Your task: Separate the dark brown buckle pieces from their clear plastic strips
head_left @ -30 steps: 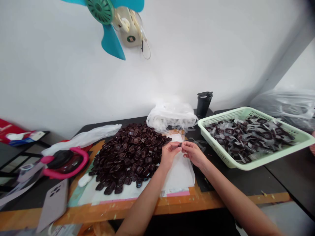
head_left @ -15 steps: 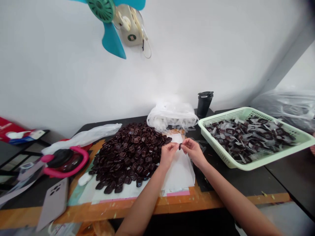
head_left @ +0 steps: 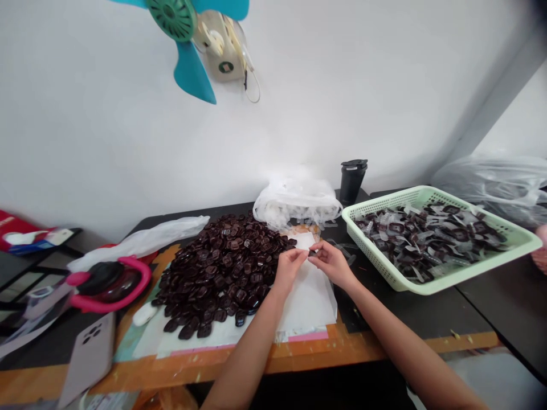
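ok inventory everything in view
fan: one, teal, upper left
lidded tumbler: one, black, back
plastic bags: about three, whitish, back
perforated basket: one, pale green, right
pieces with strips: many, brown, in basket
heaped pieces: uncountable, brown, centre
pink-handled pot: one, dark, left
smartphone: one, pale, front left
rounded item: one, white, front left
paper: several sheets, white, front centre
box: one, red-blue, far left
tabletop: at least one, black, beneath
held piece: one, dark, centre
left hand: one, bare, centre
right hand: one, bare, centre
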Demonstrator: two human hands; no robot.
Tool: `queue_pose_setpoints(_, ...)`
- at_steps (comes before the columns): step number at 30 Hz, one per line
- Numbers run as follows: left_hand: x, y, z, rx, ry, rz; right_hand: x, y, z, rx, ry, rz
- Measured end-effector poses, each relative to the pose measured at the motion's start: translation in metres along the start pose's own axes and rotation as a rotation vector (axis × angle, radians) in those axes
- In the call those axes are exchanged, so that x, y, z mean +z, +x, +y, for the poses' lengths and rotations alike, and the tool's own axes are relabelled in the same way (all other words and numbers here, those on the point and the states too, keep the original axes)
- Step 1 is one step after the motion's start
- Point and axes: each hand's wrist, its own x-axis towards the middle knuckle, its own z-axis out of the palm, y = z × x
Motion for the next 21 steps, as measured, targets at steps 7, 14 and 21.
queue_pose_setpoints(7, -0.005, 0.003, -0.001, 0.009, 0.017, -0.041, -0.005, 0.001, -0.005, -0.175, -0.219, -0.057)
queue_pose_setpoints(14, -0.003, 0.001, -0.003, 0.229, 0.385, -0.052, -0.004, 0.001, -0.008, -0.211, -0.344, -0.033)
queue_pose_setpoints(21, -0.007, 0.006, -0.007, 0.138, 0.187, 0.174, -0.004, -0.001, -0.016, -0.26, -0.574, 0.077)
